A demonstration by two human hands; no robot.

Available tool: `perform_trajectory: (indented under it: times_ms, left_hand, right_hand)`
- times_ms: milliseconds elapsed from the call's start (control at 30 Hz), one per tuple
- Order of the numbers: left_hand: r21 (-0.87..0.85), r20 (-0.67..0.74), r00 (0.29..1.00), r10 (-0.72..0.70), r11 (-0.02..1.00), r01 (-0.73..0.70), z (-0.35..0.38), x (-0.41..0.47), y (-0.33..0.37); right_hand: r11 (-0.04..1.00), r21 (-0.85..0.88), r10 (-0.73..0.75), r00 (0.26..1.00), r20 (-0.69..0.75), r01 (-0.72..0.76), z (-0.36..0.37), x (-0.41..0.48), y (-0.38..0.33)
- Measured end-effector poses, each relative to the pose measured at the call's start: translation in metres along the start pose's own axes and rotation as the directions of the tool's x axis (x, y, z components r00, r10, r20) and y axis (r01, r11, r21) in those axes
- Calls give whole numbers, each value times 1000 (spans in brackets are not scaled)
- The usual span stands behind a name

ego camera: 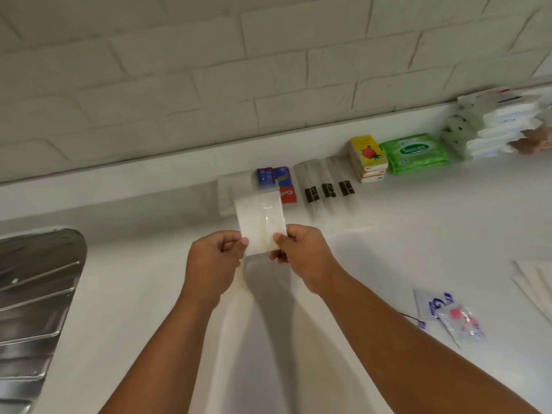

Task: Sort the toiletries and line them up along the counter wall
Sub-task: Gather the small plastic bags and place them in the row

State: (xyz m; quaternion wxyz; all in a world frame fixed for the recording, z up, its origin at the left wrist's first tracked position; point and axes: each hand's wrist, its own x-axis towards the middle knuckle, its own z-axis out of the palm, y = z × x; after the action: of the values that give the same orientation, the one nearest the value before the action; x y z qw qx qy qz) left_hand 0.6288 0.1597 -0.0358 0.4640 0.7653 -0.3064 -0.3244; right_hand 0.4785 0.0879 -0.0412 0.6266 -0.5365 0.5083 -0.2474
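Note:
A clear plastic packet with white contents (260, 224) is held above the white counter (403, 234) by both hands. My left hand (213, 259) pinches its lower left edge and my right hand (301, 258) pinches its lower right edge. Behind it, along the wall, lie a white pack (231, 186), small blue and red sachets (276, 182), clear packets with black labels (327, 189), a stack of yellow-topped boxes (369, 159), a green wipes pack (415, 153) and stacked white packs (493, 127).
A metal sink drainboard (35, 294) sits at the left. Loose sachets, a blue-printed one (430, 303) and a clear one with pink contents (461, 322), lie at the lower right. White flat sheets (534, 279) rest near the right edge.

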Motion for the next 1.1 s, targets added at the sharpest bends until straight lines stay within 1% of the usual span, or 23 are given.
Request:
perform_trajectory:
  times_ms: [133,200,267,333,433,467,600,733,900,967,1100]
  left_hand:
    - [-39,-27,1000,-6,999,5,-27,51,-3]
    - [-11,-41,999,4,1000,-5,-34,78,0]
    - [-8,-35,999,3,1000,-3,-37,105,3]
    - [-14,-26,1000,-12,1000,12,-37,130,2]
    - [-8,14,998,-64,998,64,-34,158,-4]
    - [-5,30,996,-78,997,78,-32,166,-7]
    - [10,35,993,-109,994,109,-25,179,-17]
    - [18,30,990,-139,990,139,-21,185,-27]
    - [82,17,990,-140,987,139,-22,188,-32]
    - [102,5,991,-131,986,129,-23,187,-31]
    - [171,-43,997,-64,983,71,-29,172,-22]
  right_hand:
    - [999,8,-34,999,-33,34,33,28,-18]
    - [997,-13,-73,994,-77,72,43,45,-26]
    - [997,-44,-75,991,-110,70,50,62,-32]
    - [1000,-1,-18,995,-100,18,54,73,-36]
    - [996,-92,7,998,-58,-12,61,79,-41]
    - [995,-94,16,999,-41,-19,64,79,-43]
    - [980,-198,30,999,-19,-33,72,85,-41]
    - [973,-225,45,999,-22,-49,75,88,-39]
    - [964,-263,41,999,-4,-40,74,87,-40]
    - [961,-277,33,999,26,-24,73,85,-43]
    - [947,-318,-18,996,85,44,67,75,-51]
